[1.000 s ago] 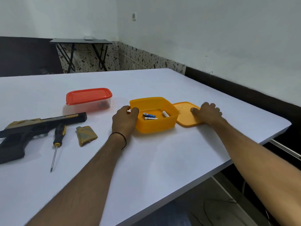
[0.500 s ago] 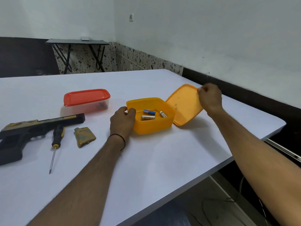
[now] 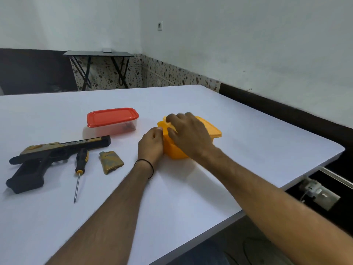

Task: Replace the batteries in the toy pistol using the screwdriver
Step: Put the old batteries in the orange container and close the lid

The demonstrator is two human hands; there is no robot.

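Toy pistol: the toy pistol [image 3: 47, 157] lies on its side at the desk's 9 o'clock, muzzle toward 3 o'clock.
Screwdriver: the screwdriver [image 3: 81, 161] lies just beside the pistol's trigger guard, tip toward 6 o'clock.
Tan cover: the tan cover [image 3: 111, 162] lies flat near the screwdriver's handle.
Red-lidded tub: the red-lidded tub [image 3: 112, 119] stands closed at 11 o'clock of the cover.
Left hand: the left hand [image 3: 151, 143] has its fingers curled against the yellow box [image 3: 173, 150], gripping its left wall.
Right hand: the right hand [image 3: 188, 133] lies palm down, fingers spread on the yellow lid [image 3: 212, 129]; the fingertips are blurred.
Desk: the desk [image 3: 248, 150] is white and smooth, with a rounded corner at 3 o'clock.
Room: a dark folding table [image 3: 99, 53] stands at 11 o'clock; the walls are white above speckled tile, with a wall socket [image 3: 160, 26] at 12 o'clock.
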